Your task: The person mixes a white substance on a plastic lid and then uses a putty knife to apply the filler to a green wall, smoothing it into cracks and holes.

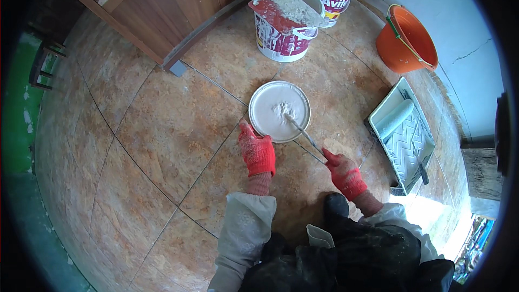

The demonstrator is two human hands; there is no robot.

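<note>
A round bucket [253,122] of thick off-white paint [270,105] stands on the tiled floor ahead of me. My left hand [257,152], in a red work glove, grips the bucket's near left rim. My right hand [344,173], gloved in red too, is closed round the end of a thin, paint-smeared stirring stick [309,139]. The stick slants to the left into the bucket, and its far end is hidden in the paint. Around that spot the paint's surface is lumpy and rippled.
Beyond stands a white-and-maroon bucket [281,43] with a wide plastered blade on top, beside a lidded tub [330,1]. At right are an orange bucket [397,48] and a paint tray [406,176] with a roller [393,120]. A wooden cabinet [178,8] stands far left.
</note>
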